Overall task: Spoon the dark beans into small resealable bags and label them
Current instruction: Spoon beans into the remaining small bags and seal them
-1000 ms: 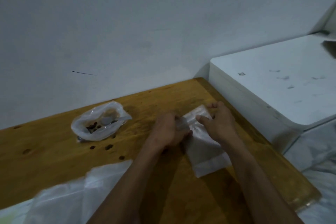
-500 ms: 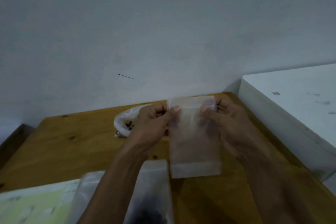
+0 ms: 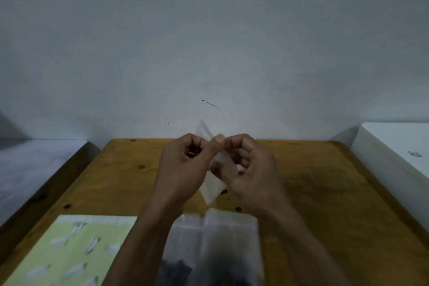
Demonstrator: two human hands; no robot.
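- Wooden table [image 3: 325,193]: we record a knotty, honey-coloured top set against a pale wall [image 3: 209,30]; everything below sits on it or is held above it.
- White cabinet [image 3: 399,146]: we log it just beside the table's right edge.
- Green printed sheet [image 3: 69,251]: lies flat at the near left of the table, pale shapes on it; we cannot tell what they show.
- Filled clear bags [image 3: 216,239]: we count what looks like two, side by side at the near edge between the forearms, with dark contents low inside, too blurred to make out.
- Small resealable bag [image 3: 212,189]: we find it raised above mid-table, turned edge-on, tilted; no contents show in it.
- Left hand [image 3: 183,165]: fingers curled, thumb and fingertips pinching the bag's upper edge.
- Right hand [image 3: 250,169]: fingers curled likewise, pinching the same edge from the other side, thumbs nearly meeting.
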